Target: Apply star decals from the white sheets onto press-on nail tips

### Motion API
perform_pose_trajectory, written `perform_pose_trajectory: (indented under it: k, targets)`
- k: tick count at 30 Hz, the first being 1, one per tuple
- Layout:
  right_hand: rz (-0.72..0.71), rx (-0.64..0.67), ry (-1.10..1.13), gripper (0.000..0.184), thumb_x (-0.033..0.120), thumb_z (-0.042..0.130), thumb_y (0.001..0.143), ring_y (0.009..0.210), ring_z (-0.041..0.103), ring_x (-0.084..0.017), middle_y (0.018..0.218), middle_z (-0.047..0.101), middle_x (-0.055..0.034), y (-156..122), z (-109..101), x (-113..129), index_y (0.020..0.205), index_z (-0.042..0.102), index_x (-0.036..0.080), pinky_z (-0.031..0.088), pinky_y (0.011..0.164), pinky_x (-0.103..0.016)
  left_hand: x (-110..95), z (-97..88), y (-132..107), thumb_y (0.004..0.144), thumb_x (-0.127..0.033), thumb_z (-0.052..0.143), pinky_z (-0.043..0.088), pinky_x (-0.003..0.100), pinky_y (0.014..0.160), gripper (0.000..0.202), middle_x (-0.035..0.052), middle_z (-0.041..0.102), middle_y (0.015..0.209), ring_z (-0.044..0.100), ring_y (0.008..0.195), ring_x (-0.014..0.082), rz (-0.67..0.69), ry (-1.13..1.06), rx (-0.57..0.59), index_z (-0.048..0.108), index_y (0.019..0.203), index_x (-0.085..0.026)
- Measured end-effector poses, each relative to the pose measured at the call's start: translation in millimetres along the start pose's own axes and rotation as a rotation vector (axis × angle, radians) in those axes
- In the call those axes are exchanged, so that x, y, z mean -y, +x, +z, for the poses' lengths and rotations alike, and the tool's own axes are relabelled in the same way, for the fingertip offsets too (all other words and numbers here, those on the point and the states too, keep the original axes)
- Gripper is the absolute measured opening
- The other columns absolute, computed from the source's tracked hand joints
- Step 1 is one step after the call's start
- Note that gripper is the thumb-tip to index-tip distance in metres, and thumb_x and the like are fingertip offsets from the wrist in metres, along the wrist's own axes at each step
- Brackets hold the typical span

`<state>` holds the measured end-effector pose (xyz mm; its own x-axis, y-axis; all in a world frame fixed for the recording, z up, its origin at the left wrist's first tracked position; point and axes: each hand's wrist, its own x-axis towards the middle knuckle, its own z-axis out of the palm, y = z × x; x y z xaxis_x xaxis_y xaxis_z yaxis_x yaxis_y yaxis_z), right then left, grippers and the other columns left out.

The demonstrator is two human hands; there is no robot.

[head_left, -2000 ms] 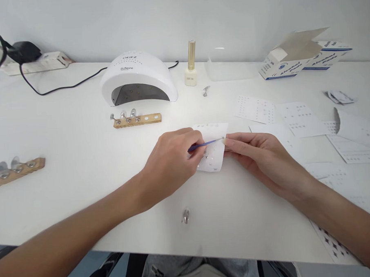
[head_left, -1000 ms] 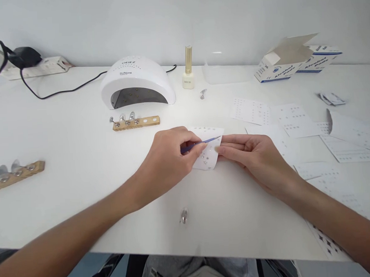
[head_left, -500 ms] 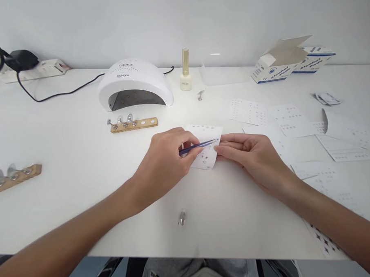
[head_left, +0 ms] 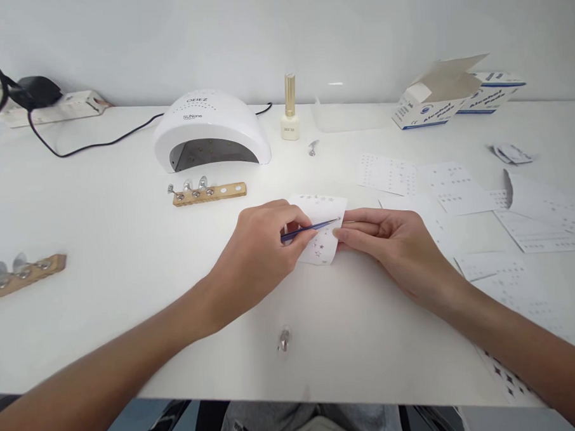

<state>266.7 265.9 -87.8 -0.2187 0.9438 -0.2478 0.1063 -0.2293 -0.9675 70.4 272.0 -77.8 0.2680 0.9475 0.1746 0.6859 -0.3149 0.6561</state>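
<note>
My left hand (head_left: 274,244) is closed around blue tweezers (head_left: 311,228), whose tips point right and touch a small star near the right edge of a sticker sheet (head_left: 318,209). Printed with small stars, that white sheet is slightly curled. Its right edge is pinched between the thumb and fingers of my right hand (head_left: 381,230). A clear nail tip on a small metal stand (head_left: 284,339) rests on the table nearer to me, below the hands.
Behind the hands stand a white nail lamp (head_left: 212,126) and a nail polish bottle (head_left: 290,123). Wooden strips (head_left: 229,191) hold several nail tips at left. More sticker sheets (head_left: 460,189) spread to the right, below alcohol pad boxes (head_left: 423,111). A power strip (head_left: 80,106) lies far left.
The tweezer tips, slightly apart before, now look closed together at the star near the sheet's right edge. Both hands stay in nearly the same place; the view shifts slightly.
</note>
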Motion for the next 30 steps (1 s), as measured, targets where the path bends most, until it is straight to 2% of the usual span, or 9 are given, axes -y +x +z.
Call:
perform_pose_trajectory:
  k: [8, 13, 18, 21, 26, 30]
  targets:
    - [-0.012, -0.070, -0.080, 0.012, 0.027, 0.077, 0.075, 0.080, 0.075, -0.021, 0.085, 0.079, 0.0012, -3.3, 4.4, 9.4, 0.087, 0.078, 0.029, 0.061, 0.080, -0.033, -0.6, -0.3, -1.8, 0.083, -0.029, 0.065, 0.044, 0.022, 0.054, 0.011, -0.0025, 0.070, 0.075, 0.060, 0.065, 0.0101, -0.071, -0.104, 0.034, 0.072, 0.080, -0.022]
    - [-0.023, -0.091, -0.055, 0.018, 0.028, 0.078, 0.074, 0.080, 0.075, -0.022, 0.086, 0.079, 0.0015, -3.7, 5.8, 8.2, 0.092, 0.078, 0.030, 0.061, 0.084, -0.035, -1.4, -0.7, -2.9, 0.083, -0.031, 0.064, 0.043, 0.022, 0.053, 0.012, -0.0013, 0.070, 0.074, 0.061, 0.063, 0.0108, -0.123, -0.178, 0.052, 0.072, 0.080, -0.022]
    - [0.026, -0.064, 0.006, 0.018, 0.033, 0.077, 0.074, 0.084, 0.075, -0.024, 0.088, 0.078, 0.0014, -4.5, 6.0, 10.6, 0.092, 0.078, 0.030, 0.059, 0.092, -0.040, -2.3, -1.6, -2.5, 0.082, -0.028, 0.065, 0.043, 0.022, 0.052, 0.011, -0.0012, 0.069, 0.073, 0.060, 0.062, 0.0105, -0.098, -0.159, 0.040, 0.070, 0.076, -0.021]
    - [0.042, -0.074, -0.013, 0.018, 0.038, 0.077, 0.074, 0.085, 0.075, -0.025, 0.087, 0.078, 0.0004, -4.1, 5.9, 12.4, 0.089, 0.078, 0.029, 0.059, 0.092, -0.042, -2.8, -1.8, -3.0, 0.082, -0.027, 0.065, 0.042, 0.022, 0.050, 0.010, -0.0010, 0.068, 0.071, 0.058, 0.060, 0.0103, -0.086, -0.160, 0.035, 0.069, 0.075, -0.021]
    - [0.038, -0.073, -0.035, 0.018, 0.043, 0.079, 0.071, 0.083, 0.075, -0.025, 0.081, 0.078, -0.0006, -1.4, 4.5, 12.5, 0.072, 0.074, 0.025, 0.061, 0.087, -0.038, -3.3, -2.9, -3.2, 0.082, -0.026, 0.064, 0.040, 0.022, 0.049, 0.011, -0.0017, 0.068, 0.071, 0.055, 0.056, 0.0088, -0.076, -0.138, 0.036, 0.068, 0.073, -0.022]
    - [0.028, -0.050, -0.013, 0.009, 0.035, 0.078, 0.074, 0.083, 0.075, -0.023, 0.084, 0.078, 0.0009, -1.9, 3.8, 11.7, 0.076, 0.075, 0.027, 0.060, 0.088, -0.035, -2.7, -3.2, -2.4, 0.082, -0.027, 0.064, 0.042, 0.022, 0.052, 0.011, -0.0021, 0.068, 0.073, 0.057, 0.061, 0.0096, -0.079, -0.129, 0.042, 0.069, 0.074, -0.022]
